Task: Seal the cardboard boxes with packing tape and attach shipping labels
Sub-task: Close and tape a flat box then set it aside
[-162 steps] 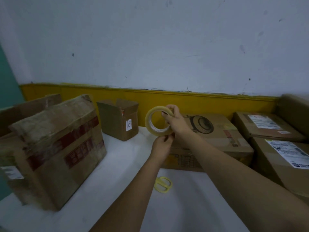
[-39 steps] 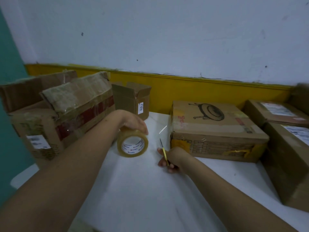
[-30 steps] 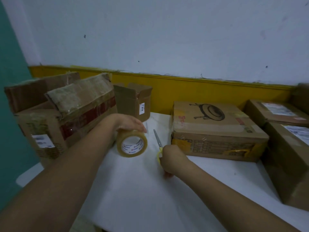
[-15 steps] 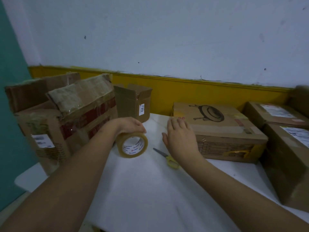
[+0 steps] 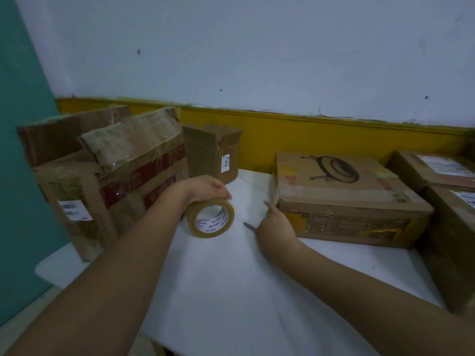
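Note:
A roll of clear packing tape (image 5: pixel 210 218) stands on edge on the white table (image 5: pixel 231 291). My left hand (image 5: pixel 205 188) rests on top of it, gripping it. My right hand (image 5: pixel 276 224) is at the front left corner of a flat cardboard box (image 5: pixel 334 186) printed with a pan drawing. One finger touches that corner; the others are curled. A clear tape strip (image 5: pixel 273 187) shines on the box's left end. The scissors (image 5: pixel 248 225) lie under my right hand, with only a blade tip showing.
A large worn box (image 5: pixel 123 176) with red tape stands at the left, next to the tape roll. A small open box (image 5: pixel 210 152) sits behind it by the yellow wall band. Two labelled boxes (image 5: pixel 437 168) (image 5: pixel 452 227) crowd the right side. The table's left edge (image 5: pixel 51 265) is close.
My right hand put the scissors down on the table, lay flat on the box's left end, then dropped to its front corner. My left hand stayed on the tape roll.

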Tool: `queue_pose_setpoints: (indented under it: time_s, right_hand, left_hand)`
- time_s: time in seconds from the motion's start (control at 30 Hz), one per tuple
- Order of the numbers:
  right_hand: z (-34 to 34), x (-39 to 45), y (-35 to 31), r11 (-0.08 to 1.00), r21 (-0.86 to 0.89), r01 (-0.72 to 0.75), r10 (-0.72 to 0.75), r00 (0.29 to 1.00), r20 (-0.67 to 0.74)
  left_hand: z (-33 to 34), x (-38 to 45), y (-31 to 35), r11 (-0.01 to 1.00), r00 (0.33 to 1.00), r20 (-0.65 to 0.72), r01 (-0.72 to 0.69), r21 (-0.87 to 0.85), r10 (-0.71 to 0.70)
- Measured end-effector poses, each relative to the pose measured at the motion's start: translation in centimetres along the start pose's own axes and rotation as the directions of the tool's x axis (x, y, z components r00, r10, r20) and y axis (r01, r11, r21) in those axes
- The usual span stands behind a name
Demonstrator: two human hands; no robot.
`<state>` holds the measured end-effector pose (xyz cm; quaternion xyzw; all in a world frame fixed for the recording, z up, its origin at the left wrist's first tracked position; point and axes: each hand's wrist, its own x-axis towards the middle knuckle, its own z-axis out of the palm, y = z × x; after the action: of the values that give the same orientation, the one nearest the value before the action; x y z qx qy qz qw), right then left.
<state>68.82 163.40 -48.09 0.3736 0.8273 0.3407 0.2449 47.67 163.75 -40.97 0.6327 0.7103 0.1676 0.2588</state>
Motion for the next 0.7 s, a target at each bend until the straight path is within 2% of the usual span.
queue_pose_setpoints:
  time_s: [0.07, 0.13, 0.17, 0.23, 0.27, 0.3, 0.33, 0.4, 0.5, 0.6, 0.67, 0.7]
  right_hand:
    - [-1.1, -0.7, 1.2, 0.97, 0.243, 0.017, 0.008, 0.995, -0.101]
    - [-2.5, -0.8, 2.0, 0.842, 0.539, -0.03, 0.174, 0.96, -0.218]
    - [-3.3, -0.6, 2.2, 0.709, 0.703, -0.045, 0.282, 0.932, -0.225]
    - [-4.3, -0.2, 2.5, 0.333, 0.943, -0.029, 0.396, 0.911, -0.111]
    - [-4.7, 0.2, 2.7, 0.137, 0.99, -0.035, 0.384, 0.923, -0.02]
    - [-5.4, 0.5, 2.9, -0.002, 0.999, -0.036, 0.351, 0.936, 0.034]
    - [-6.0, 0.7, 3.2, -0.073, 0.997, -0.024, 0.335, 0.941, 0.047]
    - [-6.9, 0.5, 3.5, -0.098, 0.993, 0.072, 0.383, 0.923, -0.029]
    - [-7.9, -0.5, 4.1, -0.16, 0.959, 0.234, 0.513, 0.849, -0.122]
    - [-9.3, -1.7, 4.3, -0.297, 0.926, 0.235, 0.472, 0.879, -0.072]
    - [-10.7, -2.7, 3.9, -0.281, 0.929, 0.242, 0.412, 0.904, -0.111]
    - [-11.4, -3.3, 3.4, -0.215, 0.945, 0.245, 0.386, 0.91, -0.148]
  left_hand:
    - [0.2, -0.2, -0.1, 0.999, 1.0, -0.024, -0.009, -0.052, 0.008]
    - [0.5, -0.7, -0.2, 0.993, 0.998, -0.047, -0.043, -0.111, 0.038]
    - [0.6, -1.1, -0.3, 0.988, 0.996, -0.067, -0.06, -0.145, 0.051]
    - [0.9, -1.9, -0.6, 0.968, 0.99, -0.129, -0.088, -0.236, 0.058]
    - [1.1, -2.4, -0.6, 0.951, 0.985, -0.163, -0.104, -0.291, 0.057]
    - [1.3, -3.0, -0.4, 0.93, 0.98, -0.19, -0.123, -0.347, 0.058]
    - [1.5, -3.6, -0.1, 0.909, 0.974, -0.218, -0.148, -0.39, 0.064]
    - [1.6, -5.0, 0.8, 0.88, 0.956, -0.285, -0.195, -0.433, 0.071]
    - [1.2, -7.6, 1.3, 0.874, 0.932, -0.362, -0.186, -0.449, 0.012]
    - [0.7, -10.7, 1.1, 0.878, 0.916, -0.398, -0.149, -0.455, -0.051]
    - [0.4, -13.4, 1.1, 0.908, 0.912, -0.4, -0.089, -0.41, -0.091]
    - [0.4, -15.1, 1.2, 0.931, 0.918, -0.382, -0.043, -0.363, -0.107]
